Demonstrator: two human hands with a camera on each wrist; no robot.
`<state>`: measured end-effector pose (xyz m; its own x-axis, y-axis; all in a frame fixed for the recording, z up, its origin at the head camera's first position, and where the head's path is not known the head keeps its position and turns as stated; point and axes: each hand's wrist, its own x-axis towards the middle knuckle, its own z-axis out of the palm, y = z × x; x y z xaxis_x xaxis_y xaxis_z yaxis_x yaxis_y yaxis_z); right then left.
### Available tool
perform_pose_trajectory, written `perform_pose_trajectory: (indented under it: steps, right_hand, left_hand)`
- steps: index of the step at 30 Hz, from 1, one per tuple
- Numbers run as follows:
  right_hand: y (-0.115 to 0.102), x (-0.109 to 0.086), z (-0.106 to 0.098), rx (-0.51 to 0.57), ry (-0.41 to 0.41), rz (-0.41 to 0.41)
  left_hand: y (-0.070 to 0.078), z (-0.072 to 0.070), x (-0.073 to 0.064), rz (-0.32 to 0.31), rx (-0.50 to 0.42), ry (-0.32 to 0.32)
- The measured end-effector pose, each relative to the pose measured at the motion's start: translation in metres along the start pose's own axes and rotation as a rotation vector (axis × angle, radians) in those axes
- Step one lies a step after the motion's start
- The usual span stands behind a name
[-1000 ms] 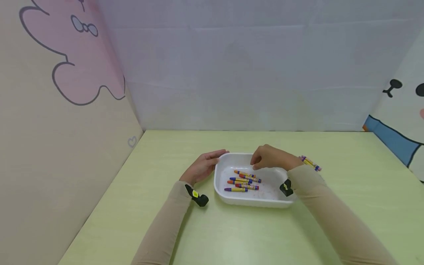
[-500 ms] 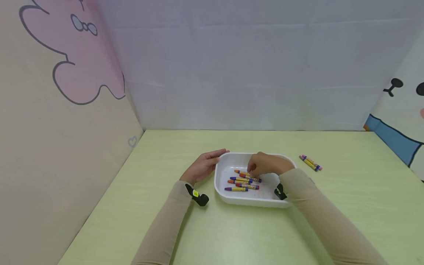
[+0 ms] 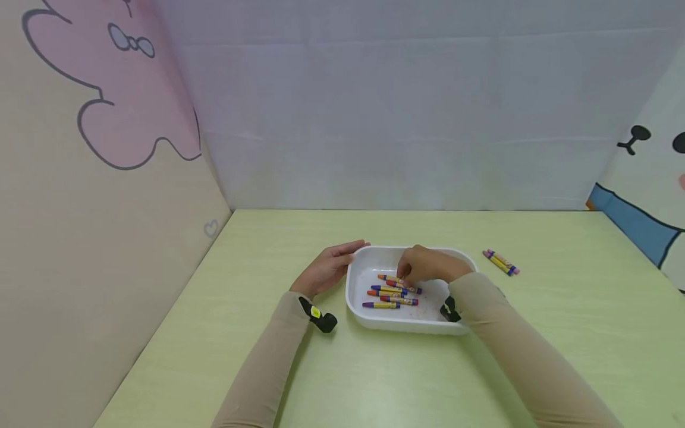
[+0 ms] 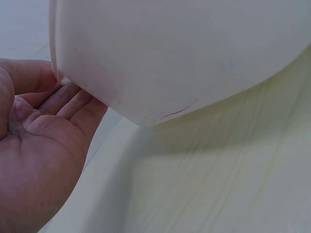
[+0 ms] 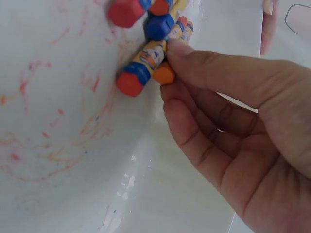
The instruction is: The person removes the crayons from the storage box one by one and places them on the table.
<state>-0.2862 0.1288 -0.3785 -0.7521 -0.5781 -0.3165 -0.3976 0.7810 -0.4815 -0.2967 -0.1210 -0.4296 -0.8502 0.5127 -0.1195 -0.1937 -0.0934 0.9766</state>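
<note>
A white tray [image 3: 374, 321] sits on the green table with several yellow-wrapped crayons [image 3: 386, 291] lying in it. My left hand [image 3: 329, 267] rests against the tray's far left corner; in the left wrist view its fingers [image 4: 73, 104] lie straight along the tray's outer wall [image 4: 184, 48]. My right hand [image 3: 423, 264] reaches down into the tray. In the right wrist view its fingertips [image 5: 177, 53] pinch the end of an orange crayon [image 5: 164, 75], beside a red-tipped crayon [image 5: 136, 77]. The tray floor [image 5: 58, 121] is smeared with crayon marks.
A small bunch of loose crayons [image 3: 500, 262] lies on the table to the right of the tray. Patterned panels wall the table at the left [image 3: 107, 178], back and right. The table's front edge is out of view.
My right hand has come down from above the tray's far side onto the crayons inside it. The left hand and the tray have stayed put.
</note>
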Motion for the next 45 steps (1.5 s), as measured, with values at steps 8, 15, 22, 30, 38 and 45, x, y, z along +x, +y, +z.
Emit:
perform_pose_trajectory:
  steps: [8, 15, 22, 30, 38, 45]
  right_hand:
    - [0.001, -0.002, -0.003, -0.007, 0.016, -0.055]
    - [0.0, -0.009, -0.013, -0.016, 0.038, -0.044]
    - [0.004, -0.022, -0.026, -0.021, 0.088, -0.069]
    - [0.022, -0.037, -0.039, 0.007, 0.176, -0.083]
    - [0.038, -0.056, -0.049, -0.009, 0.27, -0.043]
    - [0.051, -0.07, -0.054, 0.005, 0.327, 0.021]
  left_hand:
    - [0.001, 0.0, 0.0, -0.001, -0.005, 0.0]
    - [-0.001, -0.001, -0.002, 0.042, 0.018, -0.028]
    - [-0.001, -0.001, -0.002, 0.022, 0.006, -0.005]
    - [-0.001, -0.002, -0.001, -0.004, -0.006, 0.01]
    - [-0.001, -0.002, -0.002, 0.021, -0.023, -0.005]
    - [-0.001, -0.002, 0.0, 0.018, -0.026, -0.003]
